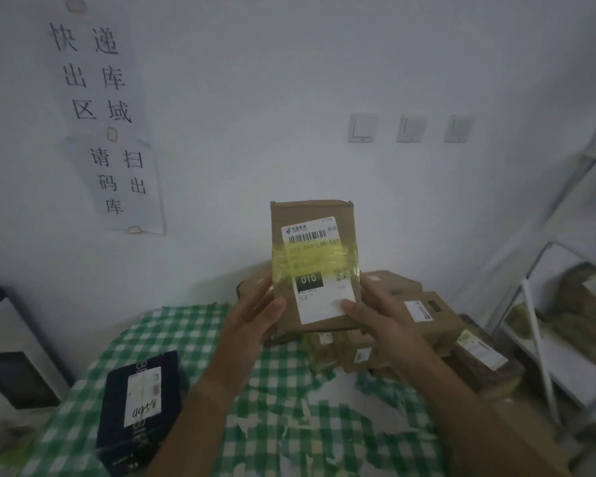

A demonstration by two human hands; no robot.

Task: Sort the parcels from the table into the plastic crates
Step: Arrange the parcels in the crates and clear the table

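1. Nearest, a dark parcel (140, 413) lies on the checked tablecloth (289, 435).
2. Above the table, the left hand (255, 313) and right hand (375, 313) grasp a brown parcel (315, 266) upright, label facing the viewer.
3. Behind, a parcel pile (410, 325). No crates visible; the glossy tape could hide the label code, risking a missort.

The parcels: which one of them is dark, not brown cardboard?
The dark parcel lying alone at the near left of the checked table. Its wrapping is navy-black with a white label; the piled ones and the held one are brown.
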